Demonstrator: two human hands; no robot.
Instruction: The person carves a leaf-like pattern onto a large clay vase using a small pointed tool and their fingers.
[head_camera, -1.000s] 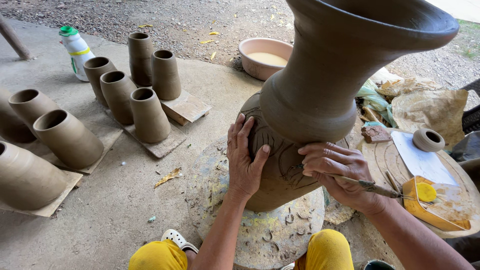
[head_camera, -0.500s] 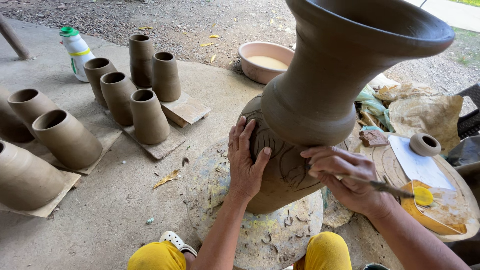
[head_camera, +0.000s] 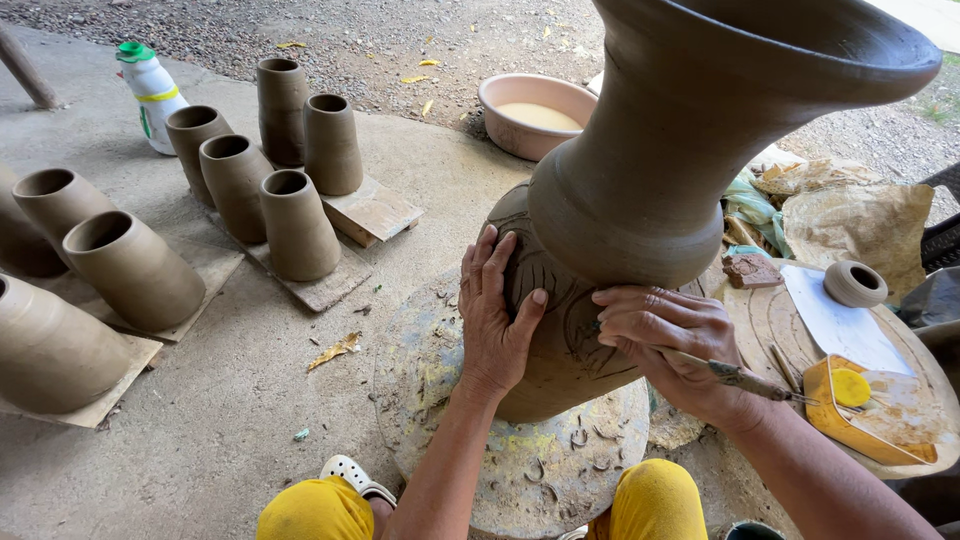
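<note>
Now | my left hand (head_camera: 497, 315) flat, fingers spread on the upright vase (head_camera: 640, 200) | right hand (head_camera: 665, 335) pinching carving tool (head_camera: 735, 377) (tip hidden), just right of it.

Concrete floor (head_camera: 200, 400), grey, dusty, in shade. Gravel ground (head_camera: 400, 35) beyond slab edge, daylit, yellow leaves scattered. Wooden post (head_camera: 25, 70) at top left, leaning. Wooden boards (head_camera: 375, 212) lying on floor. Round low table (head_camera: 770, 315) at right. No walls or windows in view.
</note>
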